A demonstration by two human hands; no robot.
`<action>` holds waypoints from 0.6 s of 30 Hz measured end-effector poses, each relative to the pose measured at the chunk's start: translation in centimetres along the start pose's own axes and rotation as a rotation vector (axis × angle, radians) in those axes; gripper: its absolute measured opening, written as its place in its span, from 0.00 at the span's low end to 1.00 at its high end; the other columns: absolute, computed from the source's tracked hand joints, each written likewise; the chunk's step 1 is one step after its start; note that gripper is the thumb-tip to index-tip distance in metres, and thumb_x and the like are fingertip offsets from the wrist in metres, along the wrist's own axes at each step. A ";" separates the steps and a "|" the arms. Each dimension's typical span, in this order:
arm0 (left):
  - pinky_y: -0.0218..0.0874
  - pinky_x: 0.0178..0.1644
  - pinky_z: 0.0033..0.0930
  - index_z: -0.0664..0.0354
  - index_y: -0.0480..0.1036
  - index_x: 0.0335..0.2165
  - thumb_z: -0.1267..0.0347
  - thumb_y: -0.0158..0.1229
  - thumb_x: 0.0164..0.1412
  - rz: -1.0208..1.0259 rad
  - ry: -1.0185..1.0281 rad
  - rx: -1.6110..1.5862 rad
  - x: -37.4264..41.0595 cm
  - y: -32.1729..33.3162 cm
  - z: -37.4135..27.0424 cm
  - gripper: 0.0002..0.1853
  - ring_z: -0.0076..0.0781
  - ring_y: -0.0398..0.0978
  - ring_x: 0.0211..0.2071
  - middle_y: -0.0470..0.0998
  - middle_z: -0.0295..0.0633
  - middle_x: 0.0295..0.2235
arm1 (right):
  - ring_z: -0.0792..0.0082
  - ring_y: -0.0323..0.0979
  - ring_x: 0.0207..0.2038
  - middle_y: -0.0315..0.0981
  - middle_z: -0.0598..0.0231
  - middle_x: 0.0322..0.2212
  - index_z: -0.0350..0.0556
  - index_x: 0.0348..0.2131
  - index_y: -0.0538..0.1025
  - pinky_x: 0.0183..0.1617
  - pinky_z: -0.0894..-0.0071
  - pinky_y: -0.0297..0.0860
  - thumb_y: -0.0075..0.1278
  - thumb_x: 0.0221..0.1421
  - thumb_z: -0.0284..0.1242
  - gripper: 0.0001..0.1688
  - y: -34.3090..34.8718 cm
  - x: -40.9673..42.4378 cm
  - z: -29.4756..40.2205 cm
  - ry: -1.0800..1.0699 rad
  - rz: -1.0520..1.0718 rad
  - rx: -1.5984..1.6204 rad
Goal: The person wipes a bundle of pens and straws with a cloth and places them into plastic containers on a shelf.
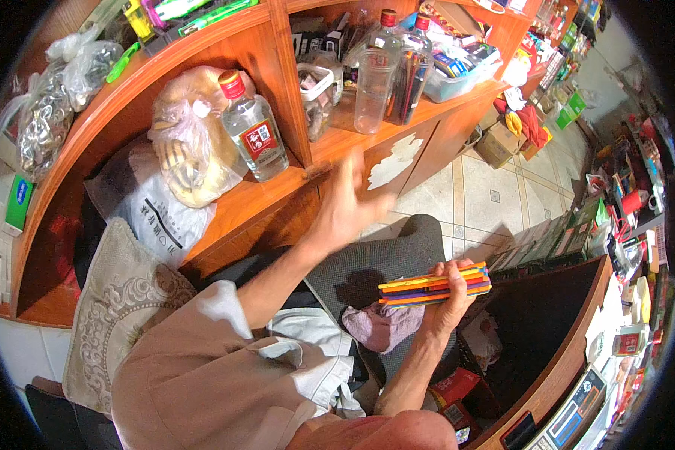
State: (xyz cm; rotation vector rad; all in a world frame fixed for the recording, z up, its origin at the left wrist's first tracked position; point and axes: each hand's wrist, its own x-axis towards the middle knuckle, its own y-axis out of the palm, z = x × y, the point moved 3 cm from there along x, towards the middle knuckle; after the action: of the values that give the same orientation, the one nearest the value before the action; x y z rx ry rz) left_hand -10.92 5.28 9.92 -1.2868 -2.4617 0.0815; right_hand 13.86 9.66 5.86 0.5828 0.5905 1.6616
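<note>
My right hand (pixel 455 292) is closed around a bundle of thin coloured sticks or pens (pixel 434 286), mostly orange, yellow, blue and purple, held above a dark textured seat. My left hand (pixel 349 199), slightly blurred, is raised with its fingers apart and nothing seen in it, in front of the wooden shelf edge. Beyond it a clear plastic cup (pixel 371 93) stands upright on the shelf. Beside that cup, another clear container (pixel 408 84) holds dark and coloured pens or sticks. A mauve cloth (pixel 383 326) lies on the seat below the bundle.
A clear glass bottle with a red cap (pixel 254 132) stands on the wooden shelf (pixel 247 208) beside a plastic-wrapped bundle (pixel 194 152). A light blue plastic bin (pixel 464 81) of small boxes is at the back. A wooden counter edge (pixel 562 343) curves along the right; a patterned cushion (pixel 118 315) lies left.
</note>
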 end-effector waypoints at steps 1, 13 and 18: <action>0.55 0.67 0.53 0.69 0.47 0.66 0.66 0.73 0.50 -0.174 0.177 0.001 2.9 0.6 -1.5 0.55 0.54 0.56 0.67 0.53 0.64 0.66 | 0.70 0.69 0.30 0.70 0.65 0.30 0.47 0.40 0.70 0.41 0.66 0.69 0.58 0.54 0.22 0.15 -0.3 0.1 0.7 -0.014 0.000 -0.005; 0.53 0.65 0.51 0.70 0.55 0.62 0.65 0.76 0.42 -0.469 0.050 0.061 17.4 -0.4 3.0 0.53 0.57 0.61 0.61 0.65 0.62 0.58 | 0.70 0.69 0.30 0.70 0.65 0.28 0.45 0.40 0.70 0.40 0.66 0.69 0.59 0.53 0.22 0.16 0.0 -1.6 3.3 -0.061 0.006 -0.057; 0.63 0.53 0.48 0.61 0.65 0.53 0.67 0.73 0.44 -0.221 0.368 0.080 7.9 4.6 -1.0 0.38 0.47 0.72 0.49 0.72 0.49 0.45 | 0.75 0.68 0.33 0.67 0.70 0.30 0.49 0.42 0.68 0.44 0.65 0.70 0.56 0.56 0.27 0.15 -2.1 0.4 7.5 -0.169 0.061 -0.079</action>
State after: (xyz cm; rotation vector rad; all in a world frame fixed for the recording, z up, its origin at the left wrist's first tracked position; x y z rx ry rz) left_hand -11.12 14.24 12.12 -0.8972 -2.2372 -0.1040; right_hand 20.35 10.83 10.03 0.6810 0.3859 1.6654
